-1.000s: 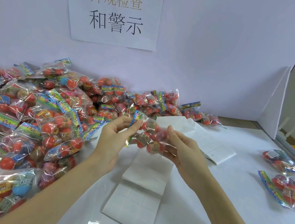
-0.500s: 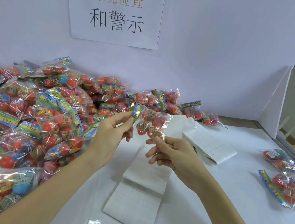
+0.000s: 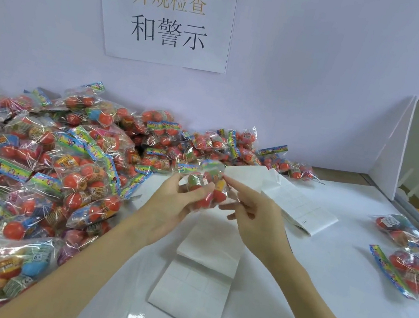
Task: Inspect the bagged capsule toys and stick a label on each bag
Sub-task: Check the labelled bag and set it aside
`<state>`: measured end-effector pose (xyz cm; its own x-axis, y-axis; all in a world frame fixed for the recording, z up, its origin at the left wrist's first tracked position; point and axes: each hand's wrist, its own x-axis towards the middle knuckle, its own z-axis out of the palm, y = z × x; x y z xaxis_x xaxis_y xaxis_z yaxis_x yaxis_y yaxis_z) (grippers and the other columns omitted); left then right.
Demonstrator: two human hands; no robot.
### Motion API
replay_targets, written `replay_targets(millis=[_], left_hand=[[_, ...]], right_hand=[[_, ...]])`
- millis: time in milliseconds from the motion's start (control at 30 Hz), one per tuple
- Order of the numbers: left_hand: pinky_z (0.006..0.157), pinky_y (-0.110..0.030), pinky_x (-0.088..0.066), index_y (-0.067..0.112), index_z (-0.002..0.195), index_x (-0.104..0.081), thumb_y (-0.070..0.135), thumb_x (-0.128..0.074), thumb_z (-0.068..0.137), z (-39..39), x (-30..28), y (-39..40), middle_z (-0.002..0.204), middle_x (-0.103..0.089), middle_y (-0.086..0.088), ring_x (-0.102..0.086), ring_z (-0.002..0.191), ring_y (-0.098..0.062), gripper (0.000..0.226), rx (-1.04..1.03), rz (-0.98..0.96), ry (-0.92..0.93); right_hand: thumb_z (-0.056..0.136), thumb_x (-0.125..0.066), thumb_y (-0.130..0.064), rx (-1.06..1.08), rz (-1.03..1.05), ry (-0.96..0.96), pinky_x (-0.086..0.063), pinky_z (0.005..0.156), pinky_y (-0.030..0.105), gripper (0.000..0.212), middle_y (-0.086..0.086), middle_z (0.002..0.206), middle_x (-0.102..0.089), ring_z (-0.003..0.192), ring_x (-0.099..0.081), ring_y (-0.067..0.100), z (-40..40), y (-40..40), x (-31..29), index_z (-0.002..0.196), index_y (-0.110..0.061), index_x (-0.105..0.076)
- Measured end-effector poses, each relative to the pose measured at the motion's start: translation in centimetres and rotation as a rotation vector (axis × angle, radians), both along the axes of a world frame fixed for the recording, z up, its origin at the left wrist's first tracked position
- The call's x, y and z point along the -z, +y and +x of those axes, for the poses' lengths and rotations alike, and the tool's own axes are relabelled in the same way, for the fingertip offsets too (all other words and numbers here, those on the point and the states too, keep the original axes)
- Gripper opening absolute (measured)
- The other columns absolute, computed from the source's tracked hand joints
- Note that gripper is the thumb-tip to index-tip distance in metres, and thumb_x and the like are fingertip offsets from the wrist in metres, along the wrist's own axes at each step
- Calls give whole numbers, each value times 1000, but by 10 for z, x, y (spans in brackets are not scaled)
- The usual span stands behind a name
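Holding one bag (image 3: 205, 186); two hands (image 3: 171, 202).

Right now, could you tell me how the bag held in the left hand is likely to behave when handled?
The held bag is crinkly clear film, so it probably flops and feels slippery. The round capsules inside likely shift about, and look light. The left hand curls round it, which suggests an easy grip.

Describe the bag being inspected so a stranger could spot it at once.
Start at the big pile on the left of the table. Right of it, above the label sheets, the left hand grips one bag. It alone is off the table.
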<state>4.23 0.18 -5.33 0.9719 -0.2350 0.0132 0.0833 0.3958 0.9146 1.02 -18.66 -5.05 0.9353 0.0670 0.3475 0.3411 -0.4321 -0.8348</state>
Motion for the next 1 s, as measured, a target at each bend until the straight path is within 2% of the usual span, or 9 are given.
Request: replay_targets(millis=[200, 300, 467, 567, 633, 733, 800, 900, 1000], left_hand=[[89, -33, -62, 9, 125, -62, -2, -73, 90, 0, -2, 5, 115, -76, -18, -75, 105, -34, 39, -133, 122, -51], [91, -34, -61, 9, 126, -64, 9, -67, 98, -5, -4, 2, 113, -77, -16, -75, 103, -31, 28, -58, 138, -128], [84, -32, -61, 16, 135, -54, 19, -65, 101, -4, -6, 0, 116, -73, -17, -74, 97, -22, 36, -212, 183, -143], [76, -35, -62, 35, 147, -39, 10, -59, 105, -4, -1, 4, 119, -67, 0, -72, 99, -18, 53, -356, 331, -397], [72, -33, -57, 25, 120, -58, 1, -50, 107, -4, -3, 7, 102, -65, 2, -66, 93, -18, 29, -395, 464, -545], [76, -24, -49, 15, 76, -68, -17, -42, 96, -4, -4, 7, 90, -56, 0, -52, 97, -19, 46, -457, 618, -602], [79, -26, -53, 11, 74, -70, -18, -41, 95, -5, -5, 5, 87, -54, 10, -50, 97, -22, 46, -469, 600, -570], [79, -27, -52, 1, 81, -73, -17, -40, 97, -6, -6, 6, 79, -59, 27, -47, 100, -30, 40, -413, 541, -571], [79, -20, -51, 0, 93, -75, -14, -43, 100, -7, -7, 7, 81, -63, 30, -47, 111, -33, 36, -319, 512, -569]], right_hand=[[107, -57, -26, -104, 365, 193, -63, 72, 34, 26, 9, 98, -80, 85, -78, 26, 3, 0, -6, 120, -9, -71], [97, -72, -17, -56, 382, 242, -60, 69, 28, 16, 9, 87, -79, 78, -78, 26, 5, 1, -4, 108, -5, -71], [103, -64, -12, -77, 503, 298, -61, 70, 26, 10, 10, 87, -79, 82, -78, 26, 7, -7, -5, 105, -5, -72], [90, -77, -44, -135, 50, 286, -60, 80, 25, 35, -3, 98, -78, 90, -74, 12, 4, -8, -6, 119, -28, -65], [74, -86, -59, -261, -181, 376, -53, 98, 22, 73, -12, 116, -70, 105, -66, -1, 1, -13, -6, 136, -41, -52], [57, -87, -72, -446, -401, 470, -39, 106, 12, 110, -33, 138, -47, 126, -43, -20, -3, -22, -4, 150, -55, -29], [60, -87, -69, -493, -496, 474, -37, 99, 8, 98, -44, 136, -39, 124, -34, -29, -5, -24, -6, 142, -62, -34], [80, -85, -48, -410, -400, 380, -44, 111, 28, 49, -30, 138, -55, 131, -49, -7, -2, -21, -8, 123, -46, -61], [91, -79, -35, -304, -246, 295, -53, 103, 42, 15, -18, 124, -71, 117, -64, 6, 2, -19, -11, 102, -35, -70]])
